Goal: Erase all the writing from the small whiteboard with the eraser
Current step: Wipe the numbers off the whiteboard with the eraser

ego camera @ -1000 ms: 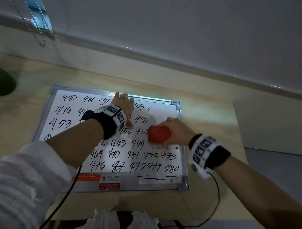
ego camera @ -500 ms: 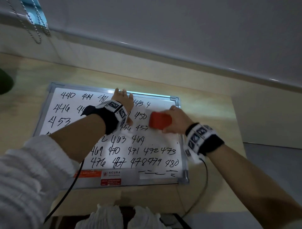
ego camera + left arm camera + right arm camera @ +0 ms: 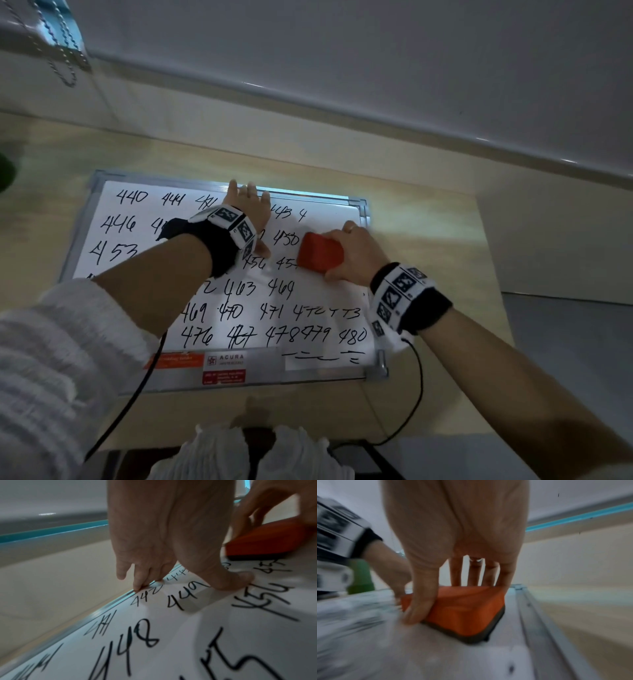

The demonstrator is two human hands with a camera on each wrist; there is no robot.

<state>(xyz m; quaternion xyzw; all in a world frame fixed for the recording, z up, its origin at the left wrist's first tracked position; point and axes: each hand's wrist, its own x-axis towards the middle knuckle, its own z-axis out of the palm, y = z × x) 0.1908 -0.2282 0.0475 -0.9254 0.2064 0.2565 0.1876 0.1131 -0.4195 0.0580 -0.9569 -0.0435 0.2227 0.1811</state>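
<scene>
Clearly the job is only begun: the small whiteboard (image 3: 219, 267) lies flat on the bench (image 3: 428, 246), its long sides running along the bench's far and near edges, and most of its face carries black handwritten numbers. Only a patch beside the board's right frame, from the far right corner down past the middle rows, looks wiped bare. Rows of numbers fill the left side, the middle and the two rows nearest the near edge, and some short dashes sit at the near right corner. By my reckoning well over half the writing is left.

The eraser (image 3: 320, 255), orange on top with a dark felt underside, sits flat on the board in its right half, next to the figures of the third row. The right hand (image 3: 356, 255) grips it from above, thumb curled down one long side and the other fingers (image 3: 474, 573) down the opposite side, forearm reaching in from the near right. Blur in the right wrist view suggests a stroke is under way.

The left hand (image 3: 248, 209) holds nothing; its fingers (image 3: 139, 582) are stretched out, tips pressing at the board's far frame and thumb on the white face, apparently steadying the board.
</scene>
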